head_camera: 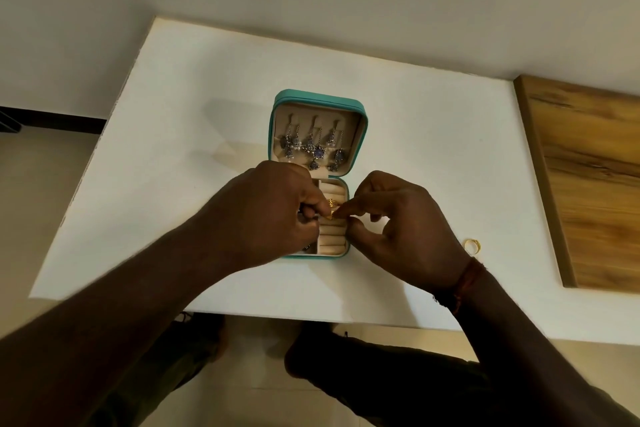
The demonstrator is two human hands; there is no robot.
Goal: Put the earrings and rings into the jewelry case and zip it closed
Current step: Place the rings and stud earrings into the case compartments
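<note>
Head view, left hand (273, 206) and right hand (405, 229) pinching ring (330, 216)

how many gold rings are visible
3. A loose ring lies on the table by the right hand; a seated ring sits in the jewelry case rolls; a pinched ring is held between both hands. The left hand may hide more.

Soft, warm, rather dim light fell on the scene, and the white table (415, 135) was the brightest area. The left hand (273, 211) and right hand (398, 229) looked dark against it. A faint shadow lay left of the open case (362, 121) — the light came from the right. The ring (330, 216) gave a small glint. Wide-angle distortion bent the table's edges, and the earrings (313, 147) were smeared — their fine detail was lost.
</note>
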